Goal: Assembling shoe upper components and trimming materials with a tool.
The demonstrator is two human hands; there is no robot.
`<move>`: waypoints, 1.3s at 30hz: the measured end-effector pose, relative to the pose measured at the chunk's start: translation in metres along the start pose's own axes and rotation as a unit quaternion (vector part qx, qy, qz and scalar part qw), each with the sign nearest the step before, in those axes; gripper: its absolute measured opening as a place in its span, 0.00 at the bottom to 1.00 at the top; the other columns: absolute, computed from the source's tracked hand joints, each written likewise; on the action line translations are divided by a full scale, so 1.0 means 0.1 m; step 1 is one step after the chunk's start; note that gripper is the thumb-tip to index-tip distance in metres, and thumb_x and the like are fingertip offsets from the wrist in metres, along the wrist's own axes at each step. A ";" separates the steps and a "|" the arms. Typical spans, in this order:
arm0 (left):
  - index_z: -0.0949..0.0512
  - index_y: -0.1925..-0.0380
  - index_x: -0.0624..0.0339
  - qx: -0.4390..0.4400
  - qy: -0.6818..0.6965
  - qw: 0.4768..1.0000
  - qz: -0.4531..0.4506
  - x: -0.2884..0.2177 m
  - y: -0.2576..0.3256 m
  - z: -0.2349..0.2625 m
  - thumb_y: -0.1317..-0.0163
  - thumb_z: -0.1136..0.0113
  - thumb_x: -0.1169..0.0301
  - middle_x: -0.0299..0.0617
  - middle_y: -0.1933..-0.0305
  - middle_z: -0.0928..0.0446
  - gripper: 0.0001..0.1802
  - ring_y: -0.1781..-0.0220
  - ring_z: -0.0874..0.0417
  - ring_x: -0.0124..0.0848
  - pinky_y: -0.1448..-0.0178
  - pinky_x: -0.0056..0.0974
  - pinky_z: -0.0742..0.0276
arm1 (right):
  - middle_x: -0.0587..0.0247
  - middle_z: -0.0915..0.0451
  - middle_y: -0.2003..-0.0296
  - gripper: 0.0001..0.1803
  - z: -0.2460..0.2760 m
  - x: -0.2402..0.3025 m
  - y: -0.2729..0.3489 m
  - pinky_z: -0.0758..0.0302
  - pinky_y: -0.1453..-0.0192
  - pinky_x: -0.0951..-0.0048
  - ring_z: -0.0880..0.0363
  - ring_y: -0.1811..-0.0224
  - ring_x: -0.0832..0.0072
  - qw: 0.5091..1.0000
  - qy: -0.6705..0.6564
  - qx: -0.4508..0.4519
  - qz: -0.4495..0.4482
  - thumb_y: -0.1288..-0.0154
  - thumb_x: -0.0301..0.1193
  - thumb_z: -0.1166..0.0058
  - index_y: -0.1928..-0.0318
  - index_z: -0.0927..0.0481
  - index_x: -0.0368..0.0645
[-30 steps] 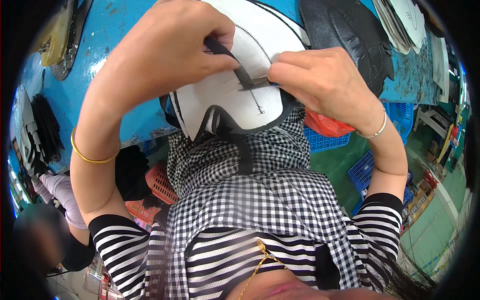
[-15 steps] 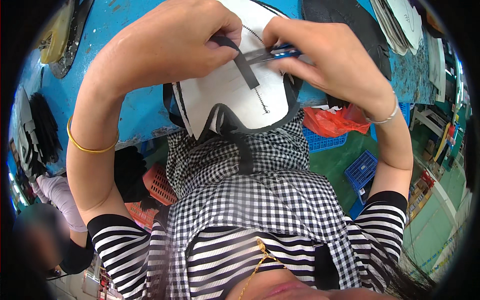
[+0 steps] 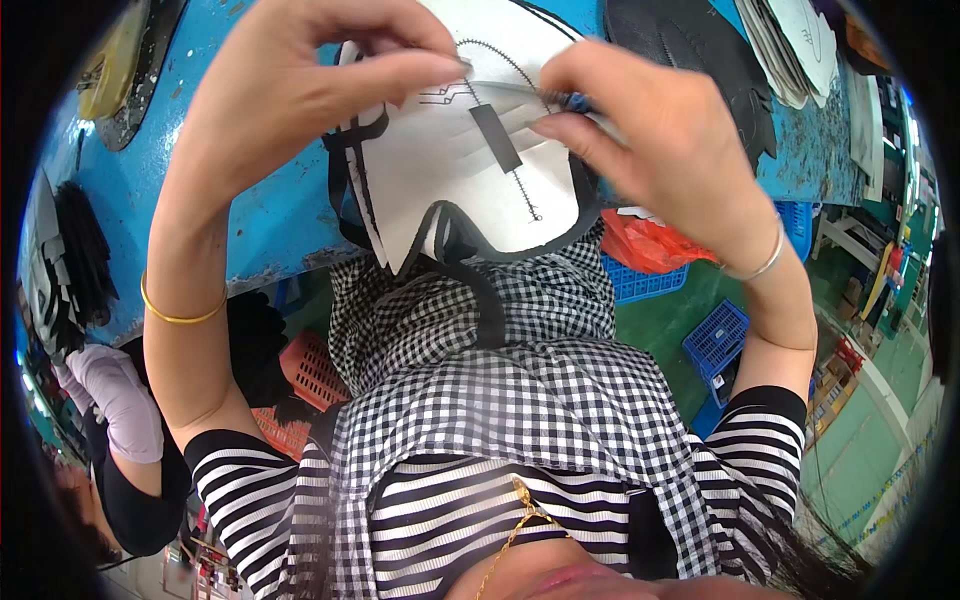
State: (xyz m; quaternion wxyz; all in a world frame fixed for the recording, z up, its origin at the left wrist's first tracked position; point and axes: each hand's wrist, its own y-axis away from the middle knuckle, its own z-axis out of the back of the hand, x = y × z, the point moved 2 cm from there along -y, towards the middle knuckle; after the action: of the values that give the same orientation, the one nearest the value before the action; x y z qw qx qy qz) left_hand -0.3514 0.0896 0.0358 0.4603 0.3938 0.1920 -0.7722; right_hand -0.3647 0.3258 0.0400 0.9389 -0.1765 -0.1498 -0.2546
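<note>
A white sheet-like piece with black edging point(image 3: 420, 190) lies at the table's front edge, partly over my lap. Black zigzag stitching curves across it. On the stitch line sits a short flat black strip point(image 3: 496, 138). My right hand point(image 3: 640, 120) grips small scissors with blue handles point(image 3: 572, 101); their blurred blades point left over the white piece, just above the strip. Above the piece's upper left, my left hand point(image 3: 370, 70) has thumb and forefinger pressed together near the blade tips; what they pinch is unclear. A black band point(image 3: 368, 132) loops below that hand.
The blue worktable point(image 3: 265, 225) spans the far side. Black pieces point(image 3: 690, 70) and stacked white sheets point(image 3: 795, 50) lie at far right. Below the table are a red plastic bag point(image 3: 655, 243), blue crates point(image 3: 717, 340) and a red basket point(image 3: 315, 368). Another person's sleeve point(image 3: 120, 400) shows at left.
The black strip was longer and ran into my left hand; now a short length lies apart from it. My left hand has moved up and left. The scissors have shifted slightly upward.
</note>
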 end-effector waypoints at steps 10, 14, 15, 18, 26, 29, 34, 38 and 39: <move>0.21 0.57 0.70 -0.351 0.465 0.811 -0.055 0.27 0.67 0.61 0.34 0.45 0.68 0.53 0.58 0.20 0.14 0.52 0.18 0.49 0.46 0.41 0.25 | 0.47 0.16 0.56 0.15 -0.36 0.46 0.14 0.30 0.84 0.78 0.27 0.87 0.80 0.987 0.156 0.018 0.038 0.44 0.36 0.39 0.63 0.25 0.38; 0.21 0.52 0.69 -0.141 0.562 0.794 -0.186 0.18 0.77 0.71 0.27 0.51 0.67 0.54 0.54 0.21 0.16 0.42 0.23 0.46 0.32 0.50 0.34 | 0.53 0.15 0.59 0.13 -0.25 0.13 -0.03 0.26 0.78 0.77 0.23 0.83 0.75 0.999 0.010 -0.025 -0.045 0.38 0.32 0.41 0.59 0.21 0.34; 0.24 0.48 0.72 -0.156 0.500 0.835 -0.172 0.16 0.75 0.65 0.26 0.53 0.67 0.53 0.51 0.22 0.18 0.44 0.21 0.47 0.35 0.45 0.30 | 0.57 0.14 0.59 0.14 -0.17 -0.02 -0.03 0.25 0.75 0.76 0.21 0.80 0.74 0.978 -0.161 -0.041 -0.130 0.37 0.31 0.42 0.56 0.20 0.34; 0.22 0.51 0.67 -0.199 0.274 0.941 -0.033 -0.06 0.68 0.44 0.27 0.50 0.68 0.41 0.59 0.21 0.14 0.59 0.21 0.27 0.44 0.39 0.27 | 0.61 0.17 0.52 0.18 0.22 -0.32 0.34 0.23 0.51 0.75 0.18 0.55 0.74 0.854 -0.351 -0.181 -0.340 0.31 0.31 0.45 0.45 0.22 0.34; 0.27 0.48 0.69 -0.039 0.274 0.960 0.039 -0.46 0.32 -0.20 0.44 0.36 0.81 0.41 0.65 0.21 0.22 0.69 0.20 0.22 0.65 0.25 0.24 | 0.68 0.20 0.60 0.16 0.64 -0.95 1.33 0.28 0.58 0.81 0.25 0.64 0.83 0.865 -0.113 -0.298 -0.387 0.23 0.32 0.54 0.45 0.24 0.33; 0.29 0.50 0.69 -0.020 0.275 0.960 0.042 -0.53 0.35 -0.36 0.49 0.33 0.85 0.39 0.61 0.21 0.25 0.67 0.18 0.23 0.60 0.27 0.24 | 0.73 0.21 0.70 0.11 0.46 -0.41 1.16 0.34 0.71 0.85 0.30 0.75 0.90 0.802 -0.398 -0.294 -0.333 0.26 0.31 0.50 0.55 0.19 0.36; 0.31 0.49 0.67 -0.050 0.245 0.968 0.000 -0.64 0.40 -0.55 0.50 0.31 0.84 0.38 0.57 0.24 0.27 0.63 0.16 0.25 0.55 0.29 0.23 | 0.68 0.18 0.70 0.09 0.09 0.41 0.49 0.29 0.66 0.81 0.26 0.70 0.88 0.840 -0.477 0.075 -0.247 0.37 0.29 0.36 0.59 0.18 0.39; 0.23 0.55 0.66 0.032 0.160 0.985 0.052 -0.58 0.53 -0.46 0.53 0.31 0.85 0.38 0.68 0.20 0.22 0.66 0.15 0.25 0.60 0.29 0.22 | 0.73 0.24 0.73 0.07 -0.04 0.40 0.52 0.35 0.69 0.79 0.32 0.72 0.88 0.795 -0.553 -0.049 -0.245 0.33 0.28 0.40 0.61 0.20 0.36; 0.23 0.55 0.66 0.025 0.157 0.986 0.059 -0.55 0.65 -0.38 0.53 0.31 0.85 0.38 0.68 0.20 0.22 0.66 0.15 0.25 0.60 0.29 0.22 | 0.73 0.24 0.73 0.06 0.04 0.35 0.53 0.34 0.67 0.80 0.32 0.71 0.89 0.750 -0.607 -0.014 -0.262 0.33 0.27 0.40 0.62 0.20 0.36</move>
State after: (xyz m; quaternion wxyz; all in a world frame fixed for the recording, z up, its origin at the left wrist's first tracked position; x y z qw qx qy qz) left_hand -0.2643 0.1126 0.0604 0.4591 0.5319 0.2189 -0.6771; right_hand -0.3082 0.3547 0.0429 0.5441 -0.2610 -0.7250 -0.3320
